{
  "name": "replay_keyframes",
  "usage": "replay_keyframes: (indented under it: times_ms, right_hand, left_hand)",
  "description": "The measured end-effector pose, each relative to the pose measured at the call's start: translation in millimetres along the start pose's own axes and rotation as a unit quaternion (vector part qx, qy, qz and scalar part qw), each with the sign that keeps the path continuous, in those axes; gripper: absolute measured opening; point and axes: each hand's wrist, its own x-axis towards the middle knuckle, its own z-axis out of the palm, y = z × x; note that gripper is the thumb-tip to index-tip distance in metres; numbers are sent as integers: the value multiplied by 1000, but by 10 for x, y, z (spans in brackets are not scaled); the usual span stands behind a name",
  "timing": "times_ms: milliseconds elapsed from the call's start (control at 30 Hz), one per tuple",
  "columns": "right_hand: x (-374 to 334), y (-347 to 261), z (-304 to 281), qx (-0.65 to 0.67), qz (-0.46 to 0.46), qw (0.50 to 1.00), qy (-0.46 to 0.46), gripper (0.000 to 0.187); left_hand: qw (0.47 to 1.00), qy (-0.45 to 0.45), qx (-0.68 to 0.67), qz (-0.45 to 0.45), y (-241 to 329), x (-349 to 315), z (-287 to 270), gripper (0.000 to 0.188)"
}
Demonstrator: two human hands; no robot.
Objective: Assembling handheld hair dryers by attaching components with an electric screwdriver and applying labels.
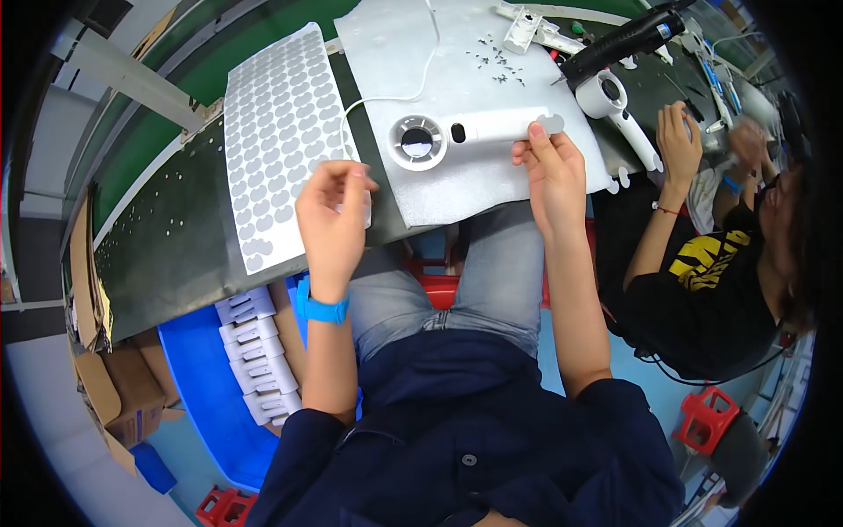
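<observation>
A white handheld fan (492,128) with a round head and dark centre lies across the foam sheet, its handle pointing right. At the handle's end my right hand (555,171) pinches a grey double-lobed sticker (551,123) between thumb and fingers. My left hand (332,211) is closed, fingertips together, over the near right edge of a white sheet of grey stickers (285,145). What its fingers hold, if anything, is hidden. A white cable (386,97) curves over the foam behind the fan.
White foam sheeting (395,53) covers the table's middle, with small dark screws (499,63) scattered on it. A black electric screwdriver (623,44) and another white fan (615,105) lie at the right. A co-worker's hand (679,145) is close by. Below left, a blue bin (198,378) holds white parts.
</observation>
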Motion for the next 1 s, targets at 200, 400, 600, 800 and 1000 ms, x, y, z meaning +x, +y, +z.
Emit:
replay_keyframes:
  times_ms: [200,400,600,800,1000]
  right_hand:
    - [73,-55,-42,-203,47,978,12,33]
    - [6,20,-139,-550,-271,771,174,35]
    - [-359,-236,139,-184,-65,975,-107,21]
    - [22,-372,31,-283,-174,942,45,22]
    - [1010,-592,-561,-321,-298,853,285,66]
  left_hand:
    - [915,70,374,131,-332,237,-17,25]
    - [978,45,204,3,-244,370,-54,12]
    - [993,-36,-58,99,214,185,314,18]
    - [949,159,178,205,161,655,151,16]
    - [806,240,422,338,100,927,163,20]
